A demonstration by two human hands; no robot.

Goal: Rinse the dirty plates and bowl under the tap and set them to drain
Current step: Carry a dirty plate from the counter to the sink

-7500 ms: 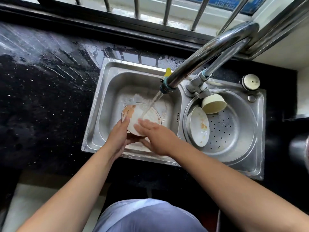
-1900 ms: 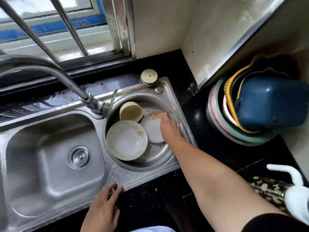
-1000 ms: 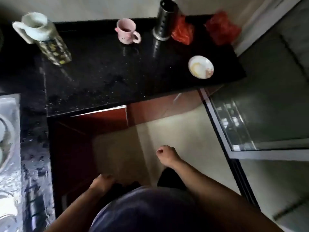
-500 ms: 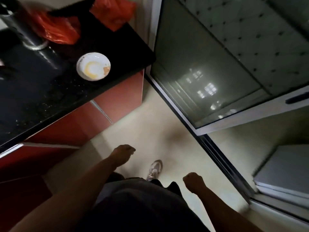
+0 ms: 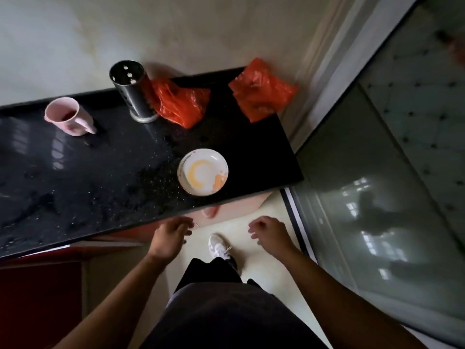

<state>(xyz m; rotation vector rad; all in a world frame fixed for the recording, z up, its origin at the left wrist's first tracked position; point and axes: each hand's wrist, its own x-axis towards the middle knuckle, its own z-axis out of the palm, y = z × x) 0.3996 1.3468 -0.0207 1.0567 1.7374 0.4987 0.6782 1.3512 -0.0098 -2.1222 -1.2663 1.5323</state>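
Note:
A small white plate (image 5: 202, 172) smeared with an orange ring and an orange patch lies on the black speckled counter (image 5: 100, 177), close to its front right corner. My left hand (image 5: 169, 235) hangs just below the counter's front edge with fingers loosely curled, holding nothing. My right hand (image 5: 269, 233) is level with it over the floor, also loosely curled and empty. Both hands are apart from the plate. The sink and tap are out of view.
A pink mug (image 5: 67, 117), a perforated steel utensil holder (image 5: 132, 93) and two red plastic bags (image 5: 180, 103) (image 5: 261, 90) stand along the counter's back. A glass sliding door (image 5: 377, 197) runs on the right. My shoe (image 5: 219, 246) is on the pale floor.
I have turned back to face the counter's end, so the dirty plate now lies straight ahead. Both hands have risen from beside my body to just below the counter edge.

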